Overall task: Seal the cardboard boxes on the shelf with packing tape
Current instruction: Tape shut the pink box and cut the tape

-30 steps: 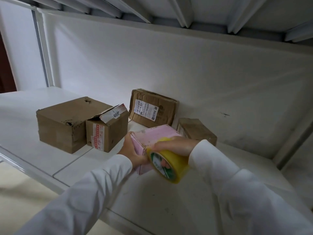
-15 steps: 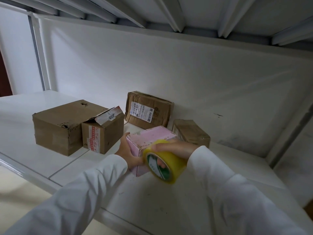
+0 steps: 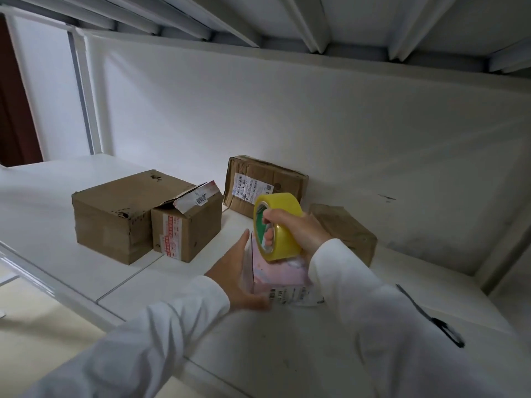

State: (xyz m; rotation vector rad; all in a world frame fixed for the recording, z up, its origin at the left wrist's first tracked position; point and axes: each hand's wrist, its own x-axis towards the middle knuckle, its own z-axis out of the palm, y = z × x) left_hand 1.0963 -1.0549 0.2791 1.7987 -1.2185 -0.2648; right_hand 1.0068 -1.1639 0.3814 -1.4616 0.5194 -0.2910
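A small pink box (image 3: 280, 275) with a white label lies on the white shelf (image 3: 86, 265), close to me. My left hand (image 3: 237, 278) holds its left side, fingers stretched along the side and thumb at the near corner. My right hand (image 3: 298, 228) grips a yellow roll of packing tape (image 3: 277, 225), fingers through its core, held just above the far end of the pink box. Further back stand a large brown box (image 3: 115, 214), a smaller brown box (image 3: 186, 228) with a raised flap, a labelled box (image 3: 264, 185) leaning on the back wall, and a low box (image 3: 347, 228) behind my right wrist.
The shelf's front edge (image 3: 57, 285) runs diagonally at lower left, with the floor beyond it. The underside of the upper shelf (image 3: 287, 21) hangs overhead with ribs. A white post (image 3: 84, 93) stands at the back left. A slanted brace (image 3: 505, 254) closes the right side.
The pink box has been turned and drawn nearer, its label now facing me. My right hand has lifted the tape roll from the box's near side to above its far end.
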